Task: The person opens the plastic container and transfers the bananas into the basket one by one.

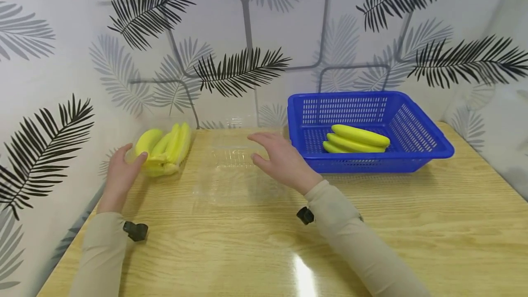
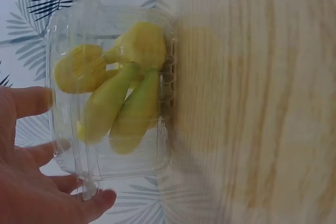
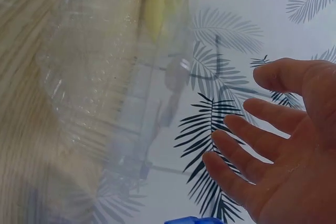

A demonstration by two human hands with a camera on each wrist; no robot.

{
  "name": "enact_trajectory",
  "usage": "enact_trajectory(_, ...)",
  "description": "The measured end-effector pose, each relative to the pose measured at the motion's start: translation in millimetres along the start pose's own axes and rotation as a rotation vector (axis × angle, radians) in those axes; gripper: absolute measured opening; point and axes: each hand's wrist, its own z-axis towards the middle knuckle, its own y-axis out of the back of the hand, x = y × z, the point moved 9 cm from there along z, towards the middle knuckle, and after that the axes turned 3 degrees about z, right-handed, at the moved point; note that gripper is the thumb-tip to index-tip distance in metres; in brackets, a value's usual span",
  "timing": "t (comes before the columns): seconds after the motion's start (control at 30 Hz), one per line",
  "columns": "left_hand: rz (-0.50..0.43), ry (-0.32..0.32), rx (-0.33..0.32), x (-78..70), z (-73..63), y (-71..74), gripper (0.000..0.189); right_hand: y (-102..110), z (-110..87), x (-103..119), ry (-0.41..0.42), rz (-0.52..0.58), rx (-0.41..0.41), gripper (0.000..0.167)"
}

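At the left, bananas (image 1: 181,143) lie inside a clear plastic box (image 2: 110,169), which looks closed. My left hand (image 1: 119,173) is at the near left corner of that box. Its thumb (image 2: 34,101) meets the upper edge and the other fingers spread along the side, loosely extended. In the middle stands another clear plastic box (image 1: 231,182), its lid raised toward the wall. Above this box's right side hovers my right hand (image 1: 284,162), fingers apart and holding nothing. The right wrist view shows its spread fingers (image 3: 236,140) away from the blurred plastic.
A blue plastic basket (image 1: 371,163) stands at the back right, with a bunch of yellow bananas (image 1: 356,139) inside. Behind the wooden table (image 1: 231,251) rises a wall (image 1: 284,26) with a leaf pattern, close to the boxes and basket.
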Motion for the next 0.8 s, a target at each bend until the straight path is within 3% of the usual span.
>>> enact_trajectory(0.23,-0.033,0.050,0.083,-0.7,-7.4,2.9,0.078,-12,3.9,-4,-0.021,0.060,0.034,0.047)
enact_trajectory(0.37,-0.001,0.067,0.187,-2.8,-14.2,4.1,0.083,-15,6.2,-1,-0.016,0.057,0.033,0.047)
enact_trajectory(0.57,0.056,0.063,0.360,-4.3,-25.4,8.5,0.090,-25,9.1,13,0.013,0.062,0.062,0.046)
enact_trajectory(0.8,0.065,0.085,0.452,-4.6,-35.9,15.3,0.094,-46,12.6,40,0.007,0.124,0.117,0.048)
